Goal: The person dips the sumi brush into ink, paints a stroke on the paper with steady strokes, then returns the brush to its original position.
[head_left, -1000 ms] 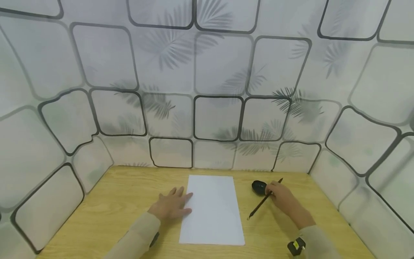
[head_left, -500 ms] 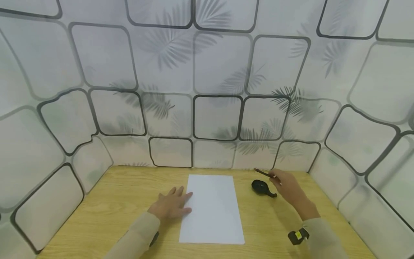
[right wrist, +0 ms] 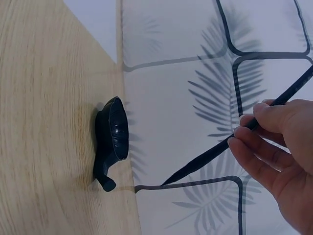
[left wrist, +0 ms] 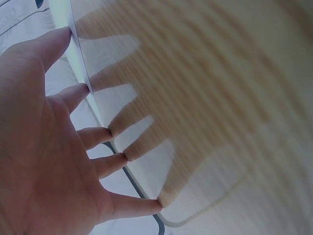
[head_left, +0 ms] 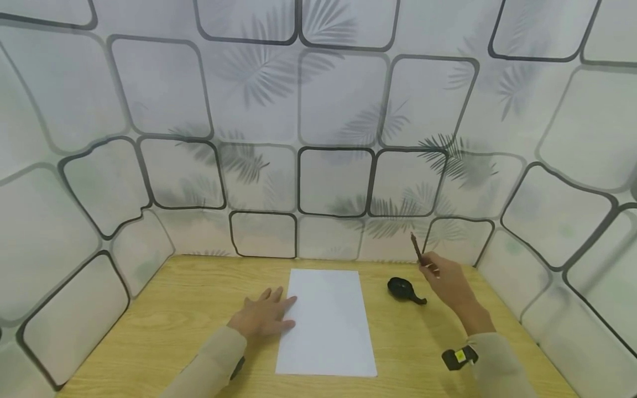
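My right hand [head_left: 448, 283] pinches a dark writing brush [head_left: 416, 247] between thumb and fingertips, raised above the table behind a small black dish [head_left: 400, 288]. In the head view the looped end of the brush points up. Its dark pointed bristles [right wrist: 195, 164] show in the right wrist view, apart from the dish [right wrist: 112, 131], which has a short curved handle. A blank white sheet of paper [head_left: 325, 326] lies on the table. Spread flat at its left edge, my left hand [head_left: 264, 315] touches the sheet with thumb and forefinger; its fingertips [left wrist: 117, 157] rest on the surface.
The yellow wood-grain table [head_left: 199, 298] runs back to a patterned wall [head_left: 328, 182], with side walls at left and right. A small black device with a yellow mark [head_left: 460, 356] sits on my right wrist.
My right hand has lifted away from the dish, rightward and back, uncovering its handle. The brush has turned so its looped end swings from front-left to upward. The left hand and paper stay put.
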The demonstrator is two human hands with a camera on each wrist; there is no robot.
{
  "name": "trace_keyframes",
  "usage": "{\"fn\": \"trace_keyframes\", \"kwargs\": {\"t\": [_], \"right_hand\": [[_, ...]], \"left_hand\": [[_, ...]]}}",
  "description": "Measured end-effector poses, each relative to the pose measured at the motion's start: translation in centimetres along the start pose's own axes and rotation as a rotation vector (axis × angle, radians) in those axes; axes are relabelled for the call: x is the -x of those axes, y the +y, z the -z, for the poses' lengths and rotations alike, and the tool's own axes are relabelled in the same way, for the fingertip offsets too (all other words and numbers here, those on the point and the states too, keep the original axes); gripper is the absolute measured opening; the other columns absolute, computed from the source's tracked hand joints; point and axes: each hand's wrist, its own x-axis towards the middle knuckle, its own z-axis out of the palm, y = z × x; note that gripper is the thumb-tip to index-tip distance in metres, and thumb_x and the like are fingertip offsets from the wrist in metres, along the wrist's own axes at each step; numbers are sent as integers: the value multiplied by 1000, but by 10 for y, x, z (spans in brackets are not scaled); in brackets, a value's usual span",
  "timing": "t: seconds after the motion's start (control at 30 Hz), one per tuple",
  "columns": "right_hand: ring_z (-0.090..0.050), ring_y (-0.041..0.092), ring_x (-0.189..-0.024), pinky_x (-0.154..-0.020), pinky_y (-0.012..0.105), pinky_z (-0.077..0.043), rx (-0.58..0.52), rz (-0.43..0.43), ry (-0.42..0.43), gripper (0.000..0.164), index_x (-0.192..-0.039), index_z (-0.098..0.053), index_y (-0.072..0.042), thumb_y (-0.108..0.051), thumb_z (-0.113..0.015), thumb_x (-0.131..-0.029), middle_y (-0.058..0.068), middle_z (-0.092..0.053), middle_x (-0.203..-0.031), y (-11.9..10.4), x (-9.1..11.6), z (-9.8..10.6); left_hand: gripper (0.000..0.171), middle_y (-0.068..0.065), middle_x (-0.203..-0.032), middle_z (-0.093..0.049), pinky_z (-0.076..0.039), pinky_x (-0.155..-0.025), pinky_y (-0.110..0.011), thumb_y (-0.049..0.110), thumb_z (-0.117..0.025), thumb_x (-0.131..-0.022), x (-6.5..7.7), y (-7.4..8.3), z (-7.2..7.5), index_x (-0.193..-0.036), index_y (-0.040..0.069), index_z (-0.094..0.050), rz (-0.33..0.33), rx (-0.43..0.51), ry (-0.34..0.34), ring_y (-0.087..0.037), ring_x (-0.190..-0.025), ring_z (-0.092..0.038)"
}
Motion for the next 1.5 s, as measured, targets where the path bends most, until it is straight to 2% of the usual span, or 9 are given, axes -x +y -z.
{"fn": "trace_keyframes", "kwargs": {"t": [0.13, 0.47, 0.67, 0.77, 1.0, 1.3, 1.5], "right_hand": [[-74, 32, -84, -73, 38, -63, 6, -33, 34, 10, -107, -69, -4, -2, -69, -97, 13, -76, -93, -1, 1, 1], [-74, 32, -79, -63, 20, -60, -22, -77, 177, 10, -102, -69, -2, -4, -73, -94, 14, -76, -89, 1, -1, -8], [-77, 36, -78, -62, 9, -55, -125, -185, 207, 12, -105, -69, 2, -4, -73, -95, 23, -78, -94, 3, -4, -20], [-78, 36, -79, -63, 8, -53, -162, -241, 201, 14, -107, -68, 2, -6, -71, -97, 26, -77, -97, 4, -6, -25], [-78, 33, -82, -66, 13, -57, -183, -307, 140, 18, -114, -64, 1, -7, -68, -98, 27, -77, -102, 9, -9, -37], [-78, 38, -90, -74, 35, -65, -180, -340, 85, 19, -116, -62, 1, -8, -66, -100, 29, -76, -105, 13, -10, -43], [-78, 39, -91, -75, 42, -65, -148, -331, 68, 19, -115, -62, 2, -11, -65, -101, 28, -76, -105, 15, -8, -45]], "left_hand": [[69, -18, -169, -29, -20, -108, -89, 65, -48, -101, 1, 0, -1, -159, 30, -39, -5, 1, 0, -51, -154, -27], [69, -18, -169, -29, -21, -109, -88, 65, -47, -101, 1, 1, 0, -160, 30, -39, -2, -9, 5, -50, -155, -27], [69, -18, -170, -28, -21, -110, -88, 65, -47, -101, 1, 2, -1, -160, 30, -38, 3, -8, -7, -50, -155, -27], [69, -18, -170, -28, -21, -110, -87, 65, -47, -101, 2, 2, 0, -160, 30, -38, 6, -6, -5, -50, -155, -27], [69, -17, -170, -29, -21, -110, -87, 65, -47, -101, 3, 3, 1, -160, 31, -39, 7, -8, 2, -49, -155, -27], [69, -16, -170, -29, -22, -110, -87, 65, -47, -100, 1, 2, 0, -160, 31, -39, 7, -16, 6, -48, -155, -27], [69, -16, -169, -30, -23, -110, -87, 66, -47, -100, 0, 1, -2, -160, 32, -39, 9, -18, 6, -49, -155, -28]]}}
